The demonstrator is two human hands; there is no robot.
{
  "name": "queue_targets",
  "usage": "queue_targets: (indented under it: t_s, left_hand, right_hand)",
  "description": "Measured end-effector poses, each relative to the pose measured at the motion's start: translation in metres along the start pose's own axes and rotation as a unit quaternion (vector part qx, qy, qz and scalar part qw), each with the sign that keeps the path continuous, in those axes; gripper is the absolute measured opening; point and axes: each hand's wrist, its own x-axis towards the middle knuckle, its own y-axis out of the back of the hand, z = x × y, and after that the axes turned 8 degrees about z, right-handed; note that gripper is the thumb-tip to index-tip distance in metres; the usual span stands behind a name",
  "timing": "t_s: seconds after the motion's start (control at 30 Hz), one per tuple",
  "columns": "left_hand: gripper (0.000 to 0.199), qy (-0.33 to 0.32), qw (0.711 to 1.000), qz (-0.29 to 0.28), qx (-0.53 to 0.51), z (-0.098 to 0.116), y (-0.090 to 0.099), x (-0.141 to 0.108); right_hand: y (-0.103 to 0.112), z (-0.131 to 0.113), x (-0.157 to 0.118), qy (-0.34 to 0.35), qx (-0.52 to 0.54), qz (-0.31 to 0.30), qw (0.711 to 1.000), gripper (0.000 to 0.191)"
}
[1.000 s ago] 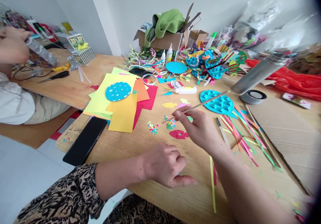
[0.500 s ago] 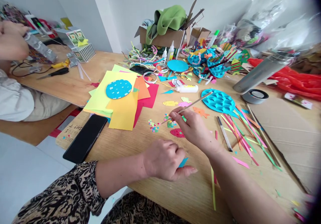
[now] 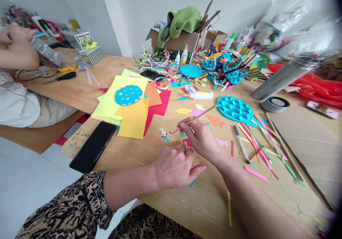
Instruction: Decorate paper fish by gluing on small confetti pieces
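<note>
My right hand (image 3: 205, 138) pinches a thin wooden stick (image 3: 201, 115), its lower tip beside a small pile of coloured paper dots (image 3: 165, 135). My left hand (image 3: 173, 167) rests low over the table, thumb stretched out and a finger reaching to the edge of a red paper fish (image 3: 188, 142). Both hands partly cover that fish. A corner of blue paper (image 3: 192, 182) shows under my left hand. Beyond the right hand lie a yellow paper fish (image 3: 183, 110), an orange one (image 3: 216, 121) and pink ones.
A black phone (image 3: 93, 147) and coloured paper sheets (image 3: 133, 125) lie at left. To the right are a blue scaled oval (image 3: 234, 108), a pen (image 3: 242, 144), paper strips (image 3: 263, 146) and a tape roll (image 3: 275, 104). A glue bottle (image 3: 201, 95) lies behind. Another person's arm (image 3: 20, 51) shows at far left.
My left hand has moved up to the red fish, a finger now reaching forward. My right hand has come slightly lower, the stick still in it. The view has shifted slightly.
</note>
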Motion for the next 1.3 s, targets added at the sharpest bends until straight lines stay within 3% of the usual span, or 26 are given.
queue_targets:
  t_s: [0.6,0.97,1.3]
  left_hand:
    - [0.053,0.012,0.999,-0.040,-0.015,-0.001,-0.001,0.001]
    - [0.051,0.015,0.999,-0.035,-0.002,-0.001,-0.002,0.001]
    - [0.051,0.018,0.999,-0.042,0.001,-0.001,-0.001,0.003]
  right_hand:
    - [-0.008,-0.006,0.000,0.040,-0.025,-0.017,0.999,0.026]
    - [-0.019,-0.009,0.028,0.056,-0.040,-0.012,0.998,0.030]
    - [-0.027,-0.007,0.033,0.057,-0.062,-0.043,0.995,0.031]
